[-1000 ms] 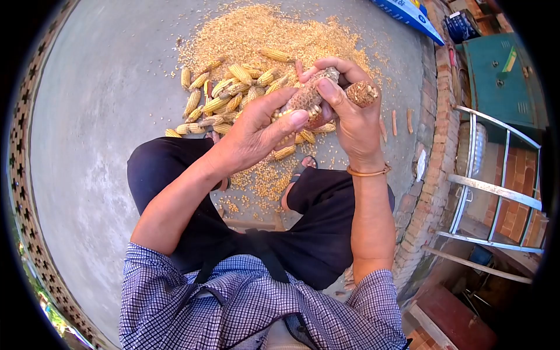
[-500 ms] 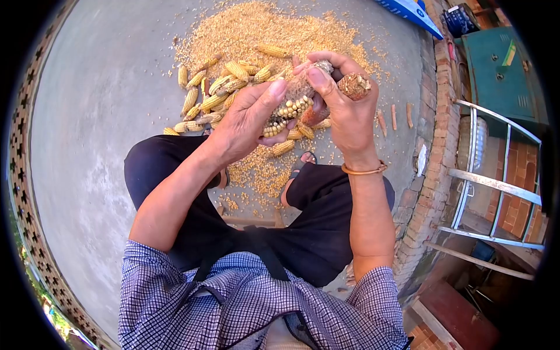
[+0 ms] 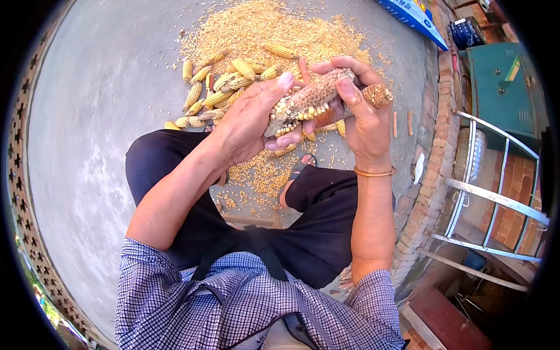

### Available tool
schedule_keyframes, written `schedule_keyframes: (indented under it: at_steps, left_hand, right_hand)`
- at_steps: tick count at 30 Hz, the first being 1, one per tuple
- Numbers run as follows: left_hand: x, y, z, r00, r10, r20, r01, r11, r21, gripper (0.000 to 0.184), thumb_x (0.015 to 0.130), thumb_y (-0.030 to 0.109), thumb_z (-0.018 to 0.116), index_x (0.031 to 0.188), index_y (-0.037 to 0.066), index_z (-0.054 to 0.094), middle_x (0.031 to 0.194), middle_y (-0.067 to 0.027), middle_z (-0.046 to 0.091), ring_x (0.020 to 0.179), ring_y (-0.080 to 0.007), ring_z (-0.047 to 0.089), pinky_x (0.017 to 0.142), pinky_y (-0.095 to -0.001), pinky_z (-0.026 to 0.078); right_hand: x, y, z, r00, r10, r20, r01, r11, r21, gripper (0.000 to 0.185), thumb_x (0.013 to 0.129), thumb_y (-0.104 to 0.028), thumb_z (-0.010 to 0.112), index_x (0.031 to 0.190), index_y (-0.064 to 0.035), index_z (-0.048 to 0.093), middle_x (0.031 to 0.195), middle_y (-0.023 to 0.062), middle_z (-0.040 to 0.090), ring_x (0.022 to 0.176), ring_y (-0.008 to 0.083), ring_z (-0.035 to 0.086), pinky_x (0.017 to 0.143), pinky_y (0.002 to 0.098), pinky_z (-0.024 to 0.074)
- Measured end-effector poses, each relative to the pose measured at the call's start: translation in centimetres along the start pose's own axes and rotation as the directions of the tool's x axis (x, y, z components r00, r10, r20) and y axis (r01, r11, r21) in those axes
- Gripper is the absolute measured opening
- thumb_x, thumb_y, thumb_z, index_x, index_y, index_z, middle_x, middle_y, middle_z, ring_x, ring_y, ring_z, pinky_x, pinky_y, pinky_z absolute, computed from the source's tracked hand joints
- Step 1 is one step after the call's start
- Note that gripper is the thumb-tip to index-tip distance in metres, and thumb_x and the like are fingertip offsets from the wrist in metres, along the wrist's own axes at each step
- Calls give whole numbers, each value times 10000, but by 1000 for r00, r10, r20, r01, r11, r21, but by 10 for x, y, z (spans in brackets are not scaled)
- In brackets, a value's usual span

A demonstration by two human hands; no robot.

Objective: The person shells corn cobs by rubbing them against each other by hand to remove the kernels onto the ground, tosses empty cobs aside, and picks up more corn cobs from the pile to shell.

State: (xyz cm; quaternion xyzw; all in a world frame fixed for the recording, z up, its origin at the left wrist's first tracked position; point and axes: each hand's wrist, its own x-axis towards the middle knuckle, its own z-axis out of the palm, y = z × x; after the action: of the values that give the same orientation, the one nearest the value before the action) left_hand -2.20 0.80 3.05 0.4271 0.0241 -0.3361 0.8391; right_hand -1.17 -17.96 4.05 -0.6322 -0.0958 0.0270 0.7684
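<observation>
A partly shelled corn cob (image 3: 312, 98) lies slantwise between my two hands. Its upper side is mostly bare, while yellow kernels remain along the lower side and the left end. My left hand (image 3: 248, 119) is closed around the left end, thumb on top. My right hand (image 3: 368, 125) grips the other end with thumb and fingers. A reddish bare cob (image 3: 378, 97) is also tucked in the right hand, its rough end poking out beyond the thumb. Beyond my hands lie several yellow ears of corn (image 3: 240, 69), partly covered by the left hand.
A wide heap of loose kernels (image 3: 262, 29) spreads over the concrete floor (image 3: 87, 146). More kernels (image 3: 256, 175) lie between my feet. Stripped cobs (image 3: 409, 123) rest at the right, near a brick edging (image 3: 431, 175). A metal frame (image 3: 496, 195) and green cabinet (image 3: 499, 87) stand beyond it.
Both hands have shifted slightly right, the right hand more, so they are farther apart. More of the cob's bare side shows between them.
</observation>
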Motion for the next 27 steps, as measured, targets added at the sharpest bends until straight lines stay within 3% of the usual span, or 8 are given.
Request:
schedule_keyframes:
  at_steps: [7,13,17,20,27]
  left_hand:
    - [0,-1,-7,995,46,84,-37,994,-104,516,1072,403,305,1314,-14,486,864,-158,625,554,-120,534,446,-218,402]
    - [-4,1,-3,996,84,-18,-85,996,-32,486,1067,347,360,1389,-9,440,1033,-185,626,676,-166,567,507,-233,439]
    - [1,-1,-7,995,78,58,-77,997,-22,447,1061,319,392,1348,-14,472,995,-199,643,647,-169,582,487,-235,450]
    - [3,-3,-6,997,44,65,-43,999,-26,419,1059,316,398,1287,-19,504,949,-211,653,612,-175,593,456,-236,452]
    - [5,-6,-11,992,52,117,-46,998,-49,394,1061,321,391,1195,-22,531,888,-207,657,565,-168,606,415,-228,455]
  right_hand:
    - [2,-1,-3,1000,-1,18,1,1000,20,242,944,-103,596,1162,1,617,1032,129,716,787,79,642,626,196,493]
    - [2,4,-7,998,16,-63,-17,1000,-9,206,951,-144,616,1112,-16,618,1040,120,703,723,63,554,608,203,425]
    - [0,3,-6,987,58,-149,-63,998,-28,179,947,-175,648,1040,-23,632,948,81,693,694,58,525,595,206,405]
    - [1,4,-8,980,38,-195,-36,999,15,191,890,-189,734,964,-27,663,767,15,654,622,64,567,539,203,421]
    - [-1,3,-5,978,100,-182,-97,995,20,150,932,-196,677,939,-53,632,775,0,616,627,50,520,515,209,381]
